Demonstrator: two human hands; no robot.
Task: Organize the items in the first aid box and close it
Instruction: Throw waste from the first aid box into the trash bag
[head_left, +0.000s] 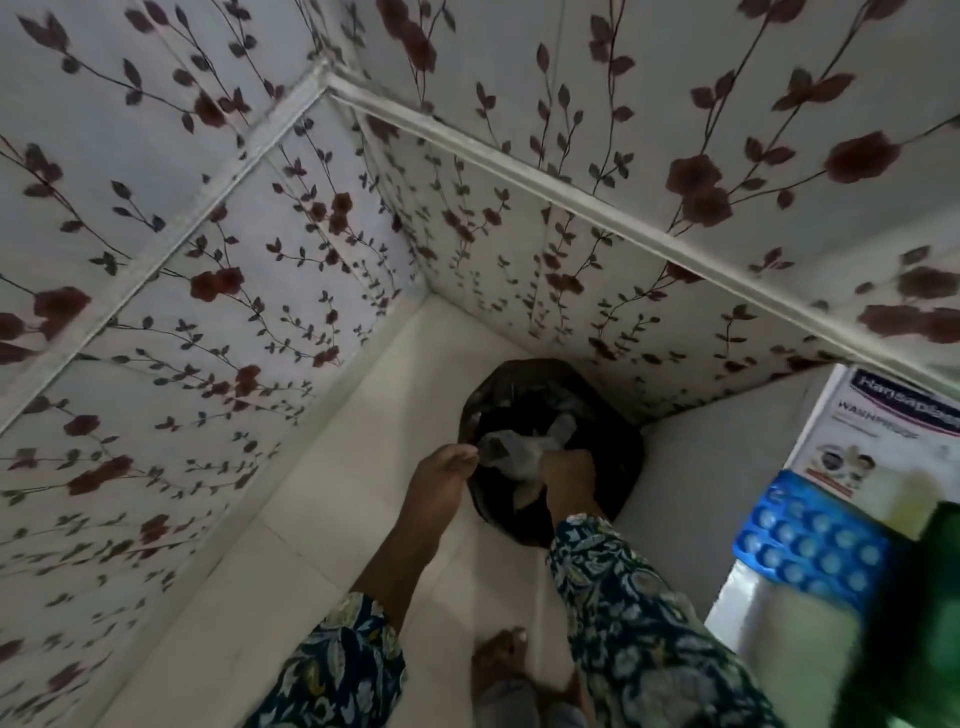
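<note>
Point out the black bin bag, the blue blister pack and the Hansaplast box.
Black bin bag (621, 457): head view, on its right outer side.
Blue blister pack (810, 545): head view, on the middle of its pill rows.
Hansaplast box (852, 431): head view, on its white printed face.

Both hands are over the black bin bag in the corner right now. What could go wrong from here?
1. The crumpled wrapper, pinched between the left hand and right hand, could miss the black bin bag and land on the floor.
2. The blue blister pack overhangs its surface and might slip off.
</note>
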